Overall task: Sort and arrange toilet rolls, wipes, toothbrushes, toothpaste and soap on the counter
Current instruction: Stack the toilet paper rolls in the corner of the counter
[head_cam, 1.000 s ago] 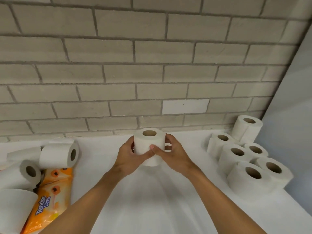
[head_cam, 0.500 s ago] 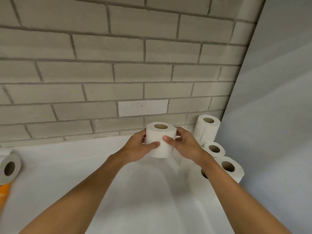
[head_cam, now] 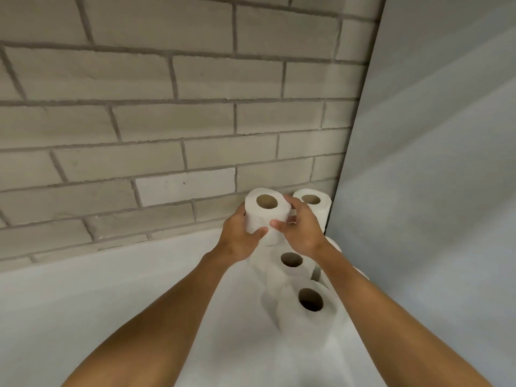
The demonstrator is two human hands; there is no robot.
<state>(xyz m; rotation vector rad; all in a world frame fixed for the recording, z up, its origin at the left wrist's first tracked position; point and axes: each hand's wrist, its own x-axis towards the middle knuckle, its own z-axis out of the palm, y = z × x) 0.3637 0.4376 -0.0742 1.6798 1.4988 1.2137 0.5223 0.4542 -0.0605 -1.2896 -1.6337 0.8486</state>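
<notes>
Two-handed, grips one toilet roll (head_cam: pixel 261 219) upright near the wall (head_cam: pixel 167 135), left hand (head_cam: pixel 241 243) and right hand (head_cam: pixel 303 236) curled around it, above the grouped rolls (head_cam: pixel 296 325) in the desk (head_cam: pixel 111 303) corner. Looks partly done: shows no wipes, toothbrushes, toothpaste or soap.

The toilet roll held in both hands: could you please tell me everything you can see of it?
The toilet roll is white, soft-looking paper wound on a brown cardboard core, upright with the hole facing up. The left hand and right hand hold its sides, thumbs in front. It is near the brick wall, beside other rolls.
</notes>
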